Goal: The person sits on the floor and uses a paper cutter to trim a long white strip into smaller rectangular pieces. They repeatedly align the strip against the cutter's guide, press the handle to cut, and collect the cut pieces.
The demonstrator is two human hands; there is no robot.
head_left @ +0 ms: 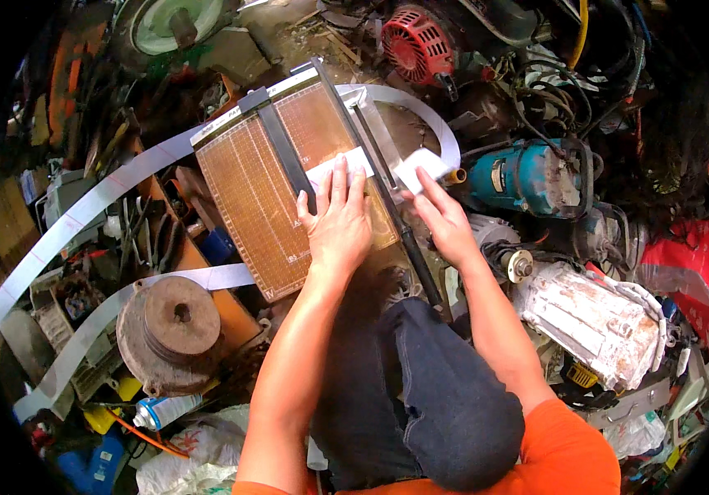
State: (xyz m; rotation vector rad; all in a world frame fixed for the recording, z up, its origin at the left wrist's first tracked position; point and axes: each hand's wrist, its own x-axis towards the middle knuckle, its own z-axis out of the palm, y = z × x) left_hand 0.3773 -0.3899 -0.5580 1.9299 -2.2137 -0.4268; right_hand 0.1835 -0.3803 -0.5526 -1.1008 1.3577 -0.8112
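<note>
A guillotine paper cutter (247, 198) with a brown gridded board lies at a slant before me. Flat on the board, fingers stretched out, my left hand (340, 227) presses on a white paper strip (360, 162) near the cutting edge. My right hand (445, 223), just beyond the board's right side, pinches a small white piece of paper (417, 167); whether it is one sheet or a stack I cannot tell. The cutter's black handle (420, 268) is lowered along the right edge, between my forearms. A dark bar (284, 148) crosses the board left of my left hand.
A long white paper band (90, 205) curves out left of the cutter, and another stretch (441, 124) loops behind it. A round metal pulley (177, 322) sits at left. On the right are a teal motor (528, 177) and a whitish motor housing (594, 318). A red slotted cover (415, 45) lies behind.
</note>
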